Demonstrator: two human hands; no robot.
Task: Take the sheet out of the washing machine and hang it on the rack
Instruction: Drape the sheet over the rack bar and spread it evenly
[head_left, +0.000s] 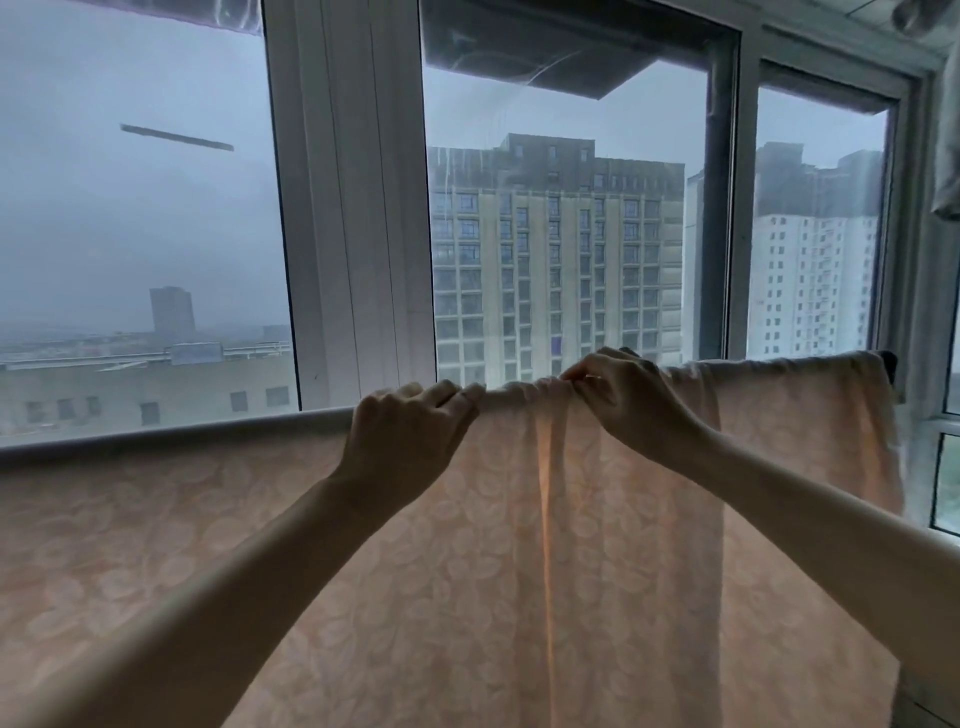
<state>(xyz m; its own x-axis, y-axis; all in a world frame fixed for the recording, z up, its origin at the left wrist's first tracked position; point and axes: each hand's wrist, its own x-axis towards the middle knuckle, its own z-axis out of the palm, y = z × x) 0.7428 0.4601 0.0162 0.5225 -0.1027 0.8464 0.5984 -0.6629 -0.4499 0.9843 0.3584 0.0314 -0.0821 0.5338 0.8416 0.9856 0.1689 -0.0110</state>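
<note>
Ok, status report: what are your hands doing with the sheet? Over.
Left hand, right hand: both gripping sheet at rail. Sheet draped over rail, bunched between hands. Nothing blocking.

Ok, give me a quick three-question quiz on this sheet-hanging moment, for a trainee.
1. True or false: the sheet is draped over the rail in front of the window.
2. What is the right hand doing? A: pinching gathered fabric at the top of the rail. B: pressing flat on the window glass. C: hanging idle at the person's side.
3. Fill in: the gathered folds sit on the rail between the left hand and the ____ hand.
Key: 1 true; 2 A; 3 right.
</note>
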